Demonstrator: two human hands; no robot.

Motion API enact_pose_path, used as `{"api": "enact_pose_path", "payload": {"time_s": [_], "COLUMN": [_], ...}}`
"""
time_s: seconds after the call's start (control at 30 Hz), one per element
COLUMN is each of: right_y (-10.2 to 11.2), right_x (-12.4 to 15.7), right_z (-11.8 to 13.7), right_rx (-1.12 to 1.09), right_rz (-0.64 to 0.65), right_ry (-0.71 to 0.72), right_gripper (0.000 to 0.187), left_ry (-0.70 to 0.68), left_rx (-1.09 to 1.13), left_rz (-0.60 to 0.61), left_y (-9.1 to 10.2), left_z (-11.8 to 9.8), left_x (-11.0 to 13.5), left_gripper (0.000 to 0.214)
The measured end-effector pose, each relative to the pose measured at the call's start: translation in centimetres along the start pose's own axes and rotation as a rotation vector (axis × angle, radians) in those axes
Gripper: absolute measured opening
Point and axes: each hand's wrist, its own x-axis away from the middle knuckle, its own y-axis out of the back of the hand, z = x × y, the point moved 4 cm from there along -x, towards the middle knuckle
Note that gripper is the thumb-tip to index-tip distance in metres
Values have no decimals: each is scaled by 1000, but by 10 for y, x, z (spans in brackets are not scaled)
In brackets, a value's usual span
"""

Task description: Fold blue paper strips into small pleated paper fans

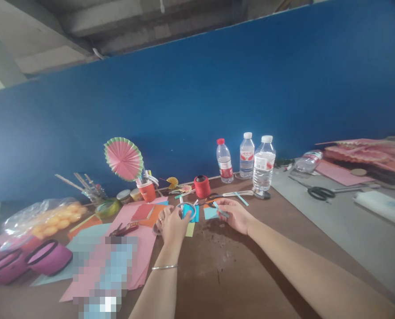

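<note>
My left hand is closed around a roll of clear tape, held just above the brown table. A bracelet sits on that wrist. My right hand pinches a short light-blue paper strip beside the roll. Blue, orange and yellow paper squares lie on the table under and between both hands. Scissors with white handles rest just beyond my right hand.
Behind the hands stand a red thread spool, a red cup with a pink paper fan, and three water bottles. Pink paper sheets, purple bowls and bagged oranges lie left. Black scissors lie right, before a blue wall.
</note>
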Motion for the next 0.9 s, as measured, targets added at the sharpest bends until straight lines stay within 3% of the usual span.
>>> {"api": "enact_pose_path", "payload": {"time_s": [0.13, 0.2, 0.33, 0.5, 0.6, 0.73, 0.9], "right_y": [0, 0, -2, -4, -3, -2, -2], "right_x": [0, -1, 0, 1, 0, 0, -1], "right_z": [0, 0, 1, 2, 2, 1, 0], "right_rx": [-17, -22, -26, -29, -33, -41, -45], "right_rz": [-4, 1, 7, 17, 20, 20, 13], "right_ry": [-2, -4, -12, -11, -11, -19, -22], "right_gripper": [18, 17, 17, 18, 19, 19, 21], "left_ry": [-123, -154, -177, -232, -273, -254, -154], "left_rx": [-287, -326, -190, -42, 37, 78, -75], "left_rz": [127, 155, 219, 259, 228, 91, -64], "left_y": [-3, -2, -1, -1, 1, 7, 12], "left_z": [-10, -7, 8, 12, 7, 8, 13], "left_x": [5, 5, 0, -7, -7, -9, -7], "left_gripper": [43, 45, 41, 15, 13, 16, 26]}}
